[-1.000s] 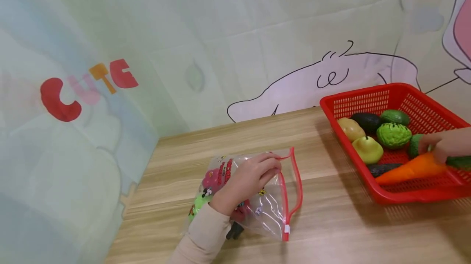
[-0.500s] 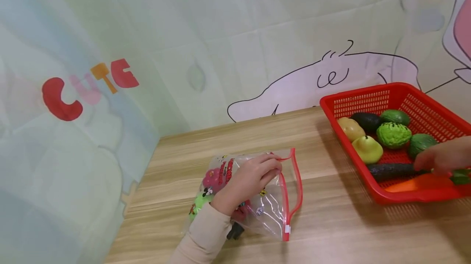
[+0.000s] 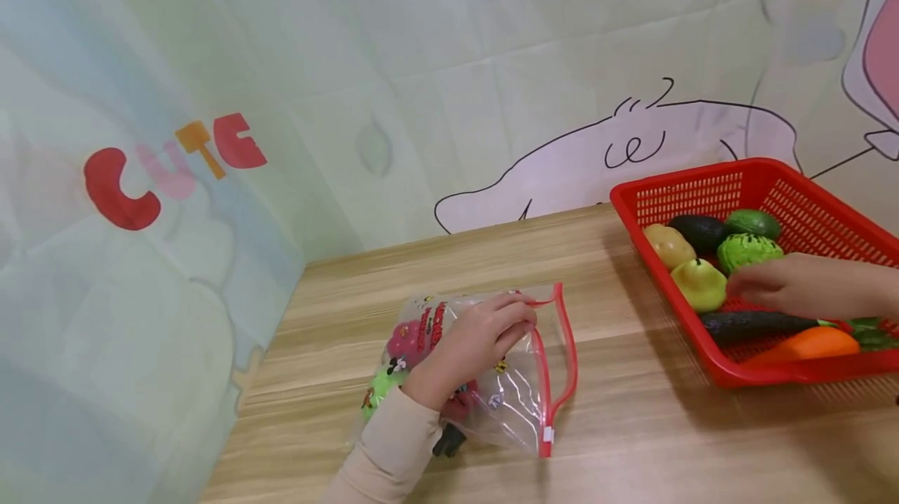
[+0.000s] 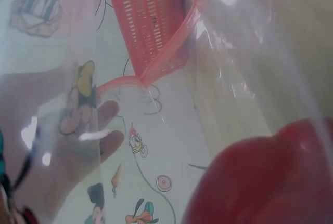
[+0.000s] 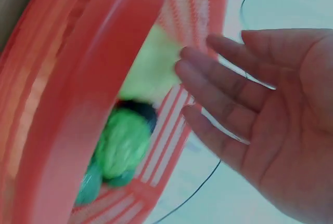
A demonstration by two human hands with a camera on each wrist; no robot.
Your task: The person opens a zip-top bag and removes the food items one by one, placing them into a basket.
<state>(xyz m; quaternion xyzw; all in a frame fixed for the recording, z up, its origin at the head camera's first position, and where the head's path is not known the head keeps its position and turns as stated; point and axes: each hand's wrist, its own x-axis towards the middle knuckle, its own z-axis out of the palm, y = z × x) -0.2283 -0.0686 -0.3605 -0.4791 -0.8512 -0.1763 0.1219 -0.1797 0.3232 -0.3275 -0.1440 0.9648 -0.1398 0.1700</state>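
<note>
My left hand [image 3: 485, 336] pinches the upper edge of a clear slider bag [image 3: 516, 399] at its red-trimmed mouth, which gapes toward the right. Inside lie a pink flower-like piece [image 3: 406, 342], a green piece [image 3: 382, 385] and a smooth red piece [image 4: 265, 182], large in the left wrist view. My right hand [image 3: 808, 285] hovers over the red basket [image 3: 744, 375] with fingers extended and nothing held, fingertips beside a yellow pear [image 3: 701, 285]. Under the hand are a dark eggplant-like vegetable [image 3: 758, 323] and an orange carrot [image 3: 815, 344]. The right wrist view shows the open palm.
At the basket's back lie a potato [image 3: 670, 246], a dark avocado-like piece [image 3: 698, 232], a green cucumber-like piece [image 3: 753, 223] and a bumpy green gourd [image 3: 747, 253]. Something black [image 3: 449, 440] shows by the bag's lower edge. A printed cloth [image 3: 393, 98] hangs behind the wooden table [image 3: 337, 301].
My right hand has let go of the carrot, which now lies at the basket's front, and has moved left and back toward the pear. The left hand and bag have stayed in place.
</note>
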